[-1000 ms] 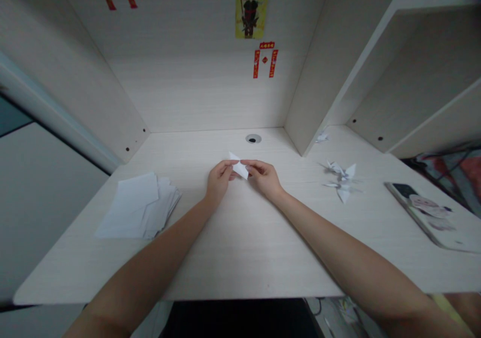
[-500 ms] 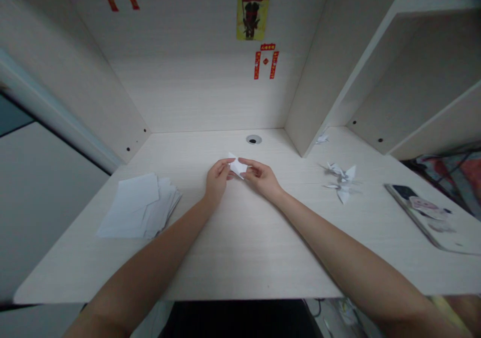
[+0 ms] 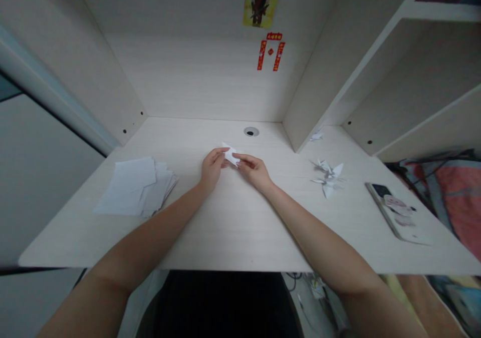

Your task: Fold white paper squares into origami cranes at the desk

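Note:
A small folded piece of white paper (image 3: 230, 156) is held between my two hands above the middle of the desk. My left hand (image 3: 213, 166) pinches its left side between thumb and fingers. On the other side, my right hand (image 3: 254, 171) grips the right edge the same way. The paper has a pointed corner at the top; its lower folds are partly hidden by my fingers. Several folded paper cranes (image 3: 327, 178) lie in a cluster to the right of my right hand.
A stack of white paper sheets (image 3: 131, 188) lies on the desk (image 3: 225, 228) at the left. At the right is a phone (image 3: 396, 213) in a decorated case. Another folded paper piece (image 3: 316, 136) sits by the divider (image 3: 311, 97). A cable hole (image 3: 251, 131) is near the back panel.
The view has tilted down and shifted slightly, so the desk sits higher in the picture. Both hands keep hold of the folded paper, with little visible change in their grip.

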{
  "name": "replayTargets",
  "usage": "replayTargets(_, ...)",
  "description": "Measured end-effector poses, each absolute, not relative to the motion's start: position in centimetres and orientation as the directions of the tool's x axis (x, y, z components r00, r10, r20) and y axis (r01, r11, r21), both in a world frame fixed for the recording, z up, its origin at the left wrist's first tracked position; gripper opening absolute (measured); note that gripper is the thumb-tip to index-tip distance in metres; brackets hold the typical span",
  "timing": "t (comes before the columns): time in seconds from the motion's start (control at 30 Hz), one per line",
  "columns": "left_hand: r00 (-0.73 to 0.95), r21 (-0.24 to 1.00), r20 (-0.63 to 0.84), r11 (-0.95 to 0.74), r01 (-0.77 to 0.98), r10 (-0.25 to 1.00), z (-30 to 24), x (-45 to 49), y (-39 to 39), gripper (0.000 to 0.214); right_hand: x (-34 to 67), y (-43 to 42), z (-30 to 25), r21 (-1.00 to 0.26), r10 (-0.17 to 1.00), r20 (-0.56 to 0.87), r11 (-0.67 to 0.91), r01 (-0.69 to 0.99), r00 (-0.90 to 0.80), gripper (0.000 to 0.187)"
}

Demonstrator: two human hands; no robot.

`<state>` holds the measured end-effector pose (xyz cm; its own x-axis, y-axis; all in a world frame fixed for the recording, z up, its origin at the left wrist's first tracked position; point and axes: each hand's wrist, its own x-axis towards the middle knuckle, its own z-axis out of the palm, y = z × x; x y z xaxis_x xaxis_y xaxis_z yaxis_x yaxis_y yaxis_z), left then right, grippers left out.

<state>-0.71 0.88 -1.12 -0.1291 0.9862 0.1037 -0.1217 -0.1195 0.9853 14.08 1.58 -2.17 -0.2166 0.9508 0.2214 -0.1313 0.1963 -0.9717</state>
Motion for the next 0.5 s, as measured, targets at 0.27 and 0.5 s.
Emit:
replayTargets(0.27,-0.055,0.989,0.114,-0.119,-0.084,0.992,-1.05,-0.43,0.85,0.027,13.93,1.45,-1.92,-0.982,0.969,0.172,0.155,-0.106,-0.179,0.033)
replayTargets(0.5,-0.071,0.992,0.08,-0.086,-0.088,0.994,-0.73,-0.29,0.73,0.028,14.14,1.43,-2.4,-0.947,0.922,0.316,0.319,-0.025,-0.224,0.022)
